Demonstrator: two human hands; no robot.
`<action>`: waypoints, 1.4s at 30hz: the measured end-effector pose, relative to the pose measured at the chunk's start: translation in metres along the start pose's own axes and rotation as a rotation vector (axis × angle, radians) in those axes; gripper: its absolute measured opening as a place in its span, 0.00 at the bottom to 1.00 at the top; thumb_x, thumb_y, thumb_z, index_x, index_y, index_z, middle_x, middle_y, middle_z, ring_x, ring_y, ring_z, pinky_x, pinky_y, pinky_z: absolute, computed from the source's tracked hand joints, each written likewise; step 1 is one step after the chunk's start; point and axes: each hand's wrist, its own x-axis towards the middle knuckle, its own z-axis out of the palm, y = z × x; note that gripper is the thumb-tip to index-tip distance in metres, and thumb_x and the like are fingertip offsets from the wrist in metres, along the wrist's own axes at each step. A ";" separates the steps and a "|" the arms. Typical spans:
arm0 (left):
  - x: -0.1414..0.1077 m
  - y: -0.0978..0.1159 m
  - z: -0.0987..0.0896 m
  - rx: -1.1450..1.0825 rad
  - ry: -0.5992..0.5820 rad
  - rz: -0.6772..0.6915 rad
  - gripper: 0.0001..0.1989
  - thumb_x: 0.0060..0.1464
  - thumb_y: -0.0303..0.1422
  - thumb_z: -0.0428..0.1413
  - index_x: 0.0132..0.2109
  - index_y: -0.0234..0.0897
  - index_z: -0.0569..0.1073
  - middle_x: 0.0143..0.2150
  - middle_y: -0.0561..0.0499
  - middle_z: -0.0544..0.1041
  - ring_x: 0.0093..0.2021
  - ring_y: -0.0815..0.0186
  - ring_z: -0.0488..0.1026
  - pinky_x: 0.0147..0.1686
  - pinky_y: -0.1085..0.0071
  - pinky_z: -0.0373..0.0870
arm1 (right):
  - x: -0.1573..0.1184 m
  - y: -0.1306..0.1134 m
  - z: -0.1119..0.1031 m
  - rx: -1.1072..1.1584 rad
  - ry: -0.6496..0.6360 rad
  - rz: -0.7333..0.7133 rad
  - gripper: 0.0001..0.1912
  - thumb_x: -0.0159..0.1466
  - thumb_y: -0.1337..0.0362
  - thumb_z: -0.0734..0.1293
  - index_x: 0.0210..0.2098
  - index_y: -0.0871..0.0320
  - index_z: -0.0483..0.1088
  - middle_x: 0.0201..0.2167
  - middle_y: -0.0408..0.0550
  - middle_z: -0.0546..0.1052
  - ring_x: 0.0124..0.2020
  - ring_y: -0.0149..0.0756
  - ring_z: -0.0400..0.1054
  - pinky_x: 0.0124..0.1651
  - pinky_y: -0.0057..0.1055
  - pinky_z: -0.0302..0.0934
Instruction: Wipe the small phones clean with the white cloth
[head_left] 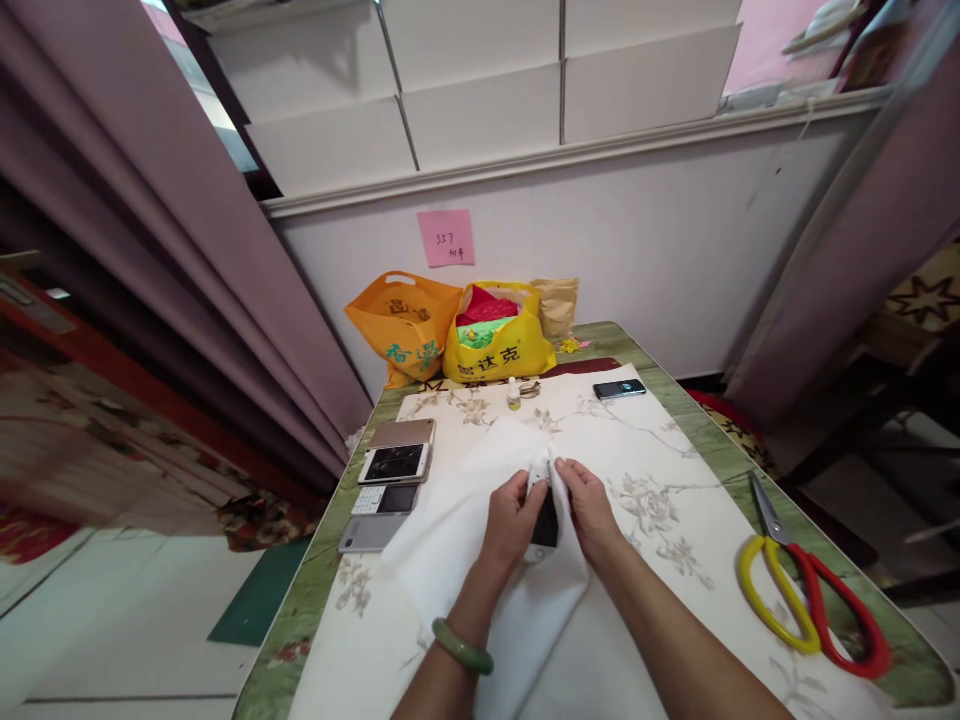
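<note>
Through the head view, my left grip (514, 515) is closed around the upper part of a white handset (545, 530), thumb on its front, and my right grip (591, 505) pinches a fold of white cloth (457, 530) against the handset's right edge. The handset lies between the two grips, dark screen facing up and button end towards me, with cloth around and beneath it. To handle this well, I'd let the left grip carry the weight by the sides and keep the right grip's pinch light, so the cloth slides along the edge without twisting the handset loose. Pressure should stay flat and even near the glass, and I judge the loose cloth draping below the grips could catch under the wrist if dragged. I can't tell how the fingers sit behind the handset. Left of the left grip, a row of phones (395, 462) lies on the bench (675, 405); beyond both grips stands a small bottle (514, 395). Right of the right grip, the scissors (778, 530) lie near the edge, well apart from the cloth.
</note>
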 end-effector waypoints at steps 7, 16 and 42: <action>0.008 0.001 0.005 -0.025 0.234 -0.026 0.19 0.52 0.45 0.55 0.24 0.39 0.58 0.21 0.59 0.57 0.23 0.71 0.54 0.25 0.75 0.54 | -0.005 0.002 0.001 -0.122 -0.078 0.009 0.18 0.51 0.50 0.74 0.30 0.57 0.70 0.24 0.41 0.76 0.24 0.33 0.67 0.31 0.30 0.63; 0.027 -0.001 -0.006 -0.076 0.384 -0.018 0.19 0.54 0.48 0.53 0.26 0.39 0.61 0.21 0.59 0.61 0.24 0.71 0.59 0.26 0.75 0.58 | -0.008 -0.001 0.001 -0.274 -0.245 0.087 0.21 0.49 0.48 0.75 0.30 0.59 0.71 0.22 0.42 0.76 0.20 0.32 0.66 0.26 0.28 0.60; -0.019 -0.001 -0.026 -0.259 0.359 -0.110 0.16 0.49 0.45 0.59 0.38 0.37 0.70 0.25 0.56 0.70 0.22 0.73 0.66 0.21 0.77 0.65 | -0.004 -0.002 -0.004 -0.129 -0.124 0.008 0.18 0.50 0.52 0.75 0.31 0.57 0.70 0.25 0.41 0.76 0.23 0.32 0.66 0.28 0.28 0.60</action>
